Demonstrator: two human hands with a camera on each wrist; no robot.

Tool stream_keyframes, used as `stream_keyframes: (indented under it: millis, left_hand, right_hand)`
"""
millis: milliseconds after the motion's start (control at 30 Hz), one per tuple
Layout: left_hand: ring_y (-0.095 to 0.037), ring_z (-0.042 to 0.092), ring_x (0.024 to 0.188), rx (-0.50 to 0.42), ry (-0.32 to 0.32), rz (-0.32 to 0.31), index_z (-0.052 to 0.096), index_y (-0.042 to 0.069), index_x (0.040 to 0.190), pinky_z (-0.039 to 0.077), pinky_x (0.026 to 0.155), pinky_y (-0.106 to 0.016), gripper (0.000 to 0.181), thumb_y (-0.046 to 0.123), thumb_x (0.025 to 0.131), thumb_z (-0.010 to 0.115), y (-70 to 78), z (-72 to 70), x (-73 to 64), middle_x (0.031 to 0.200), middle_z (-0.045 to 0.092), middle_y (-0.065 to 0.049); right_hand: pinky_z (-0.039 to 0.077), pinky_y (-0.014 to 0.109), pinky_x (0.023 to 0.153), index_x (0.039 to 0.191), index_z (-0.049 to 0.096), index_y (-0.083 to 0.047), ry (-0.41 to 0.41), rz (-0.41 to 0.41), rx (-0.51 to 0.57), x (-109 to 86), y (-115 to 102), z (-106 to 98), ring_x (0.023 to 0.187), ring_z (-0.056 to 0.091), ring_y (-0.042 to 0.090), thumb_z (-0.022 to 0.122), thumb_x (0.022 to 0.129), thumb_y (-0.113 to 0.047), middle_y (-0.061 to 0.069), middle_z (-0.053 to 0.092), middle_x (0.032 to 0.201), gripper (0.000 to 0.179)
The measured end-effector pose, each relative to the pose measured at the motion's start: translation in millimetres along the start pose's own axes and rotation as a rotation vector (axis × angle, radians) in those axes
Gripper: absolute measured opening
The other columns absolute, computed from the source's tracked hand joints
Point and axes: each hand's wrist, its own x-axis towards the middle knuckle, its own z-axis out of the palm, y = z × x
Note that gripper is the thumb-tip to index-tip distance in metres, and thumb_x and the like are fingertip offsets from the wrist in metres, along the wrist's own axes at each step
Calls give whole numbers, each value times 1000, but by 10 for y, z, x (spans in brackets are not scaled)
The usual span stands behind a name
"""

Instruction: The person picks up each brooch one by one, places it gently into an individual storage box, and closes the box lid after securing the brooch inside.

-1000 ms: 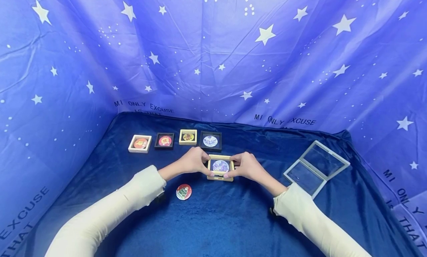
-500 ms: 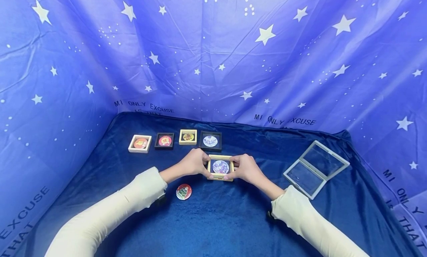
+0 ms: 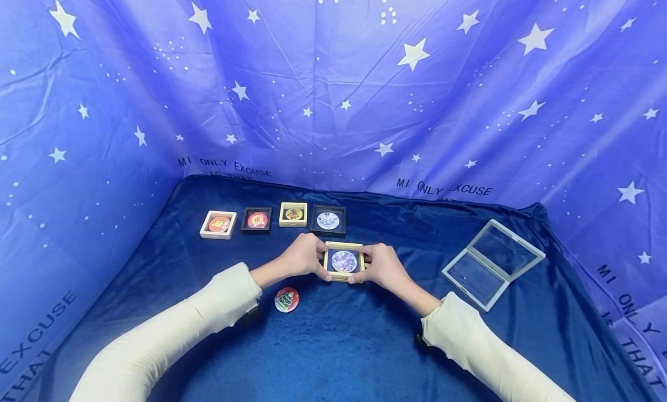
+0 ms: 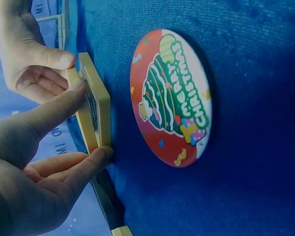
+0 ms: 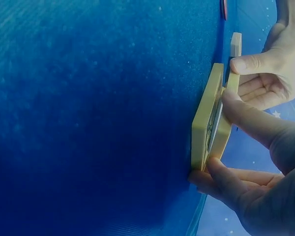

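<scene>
A small gold-rimmed display case (image 3: 345, 244) lies flat in the middle of the cloth, with a round purple-and-white badge (image 3: 344, 262) showing through its window. My left hand (image 3: 304, 254) grips the case's left side, thumb at the near corner. On the opposite side my right hand (image 3: 384, 267) holds it the same way. Both wrist views show the case's two halves, the lower one (image 4: 103, 113) against the cloth and the upper one (image 5: 221, 140) slightly tilted from it, a narrow gap between. Nearer the person lies a round Christmas tree badge (image 3: 287, 300).
Behind the hands stands a row of framed badges: a cream case (image 3: 218, 225), a black case (image 3: 257, 220), a yellow case (image 3: 294, 215) and a larger black case (image 3: 328, 220). A white hinged case (image 3: 495, 264) lies unfolded at right. Starry curtains (image 3: 333, 72) border the blue cloth (image 3: 312, 355).
The upper half of the gold case has swung down closer to the lower half, with both thumbs lowering at its near edge. Other things stay in place.
</scene>
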Motion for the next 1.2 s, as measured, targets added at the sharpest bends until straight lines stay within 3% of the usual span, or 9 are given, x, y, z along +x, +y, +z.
stream_keyframes:
  millis: [167,300,533,767,1000,1200]
  left_hand:
    - [-5,45,60,0,2,17,31,18,61,30,56,-21,67,18,61,99,-9,16,0,59,50,8]
    - [-5,29,55,-9,2,25,32,17,61,20,54,-23,66,15,62,98,-16,34,-1,55,36,10]
    - [-5,41,57,5,12,0,37,14,62,27,53,-21,61,14,61,98,25,41,-23,58,50,8]
    - [-6,28,53,0,1,6,38,15,60,20,52,-23,59,12,63,97,50,35,-39,54,34,8]
    - [-7,30,52,-3,8,0,42,14,60,21,52,-22,55,11,63,97,41,50,-34,54,39,8]
    - [-7,34,54,11,25,7,47,13,59,23,52,-22,50,11,62,98,44,55,-26,55,45,8]
  right_hand:
    - [56,40,88,122,72,1,-2,17,-23,0,-10,9,100,71,19,98,64,-24,14,77,108,68]
    - [56,38,84,117,74,-1,12,3,-38,-5,-15,14,95,71,17,98,63,-23,12,78,103,63]
    - [52,35,78,114,75,-3,33,-37,-55,-28,-22,25,85,65,14,99,61,-22,10,78,97,62]
    - [53,36,78,116,75,-1,45,-51,-70,-36,-15,44,87,66,15,99,60,-22,11,78,99,64]
    - [55,39,85,122,72,1,39,-17,-64,-36,-31,51,96,69,19,99,62,-23,14,77,108,70]
    - [54,38,82,121,72,1,40,-26,-71,-30,-34,49,92,68,17,99,61,-23,14,78,106,69]
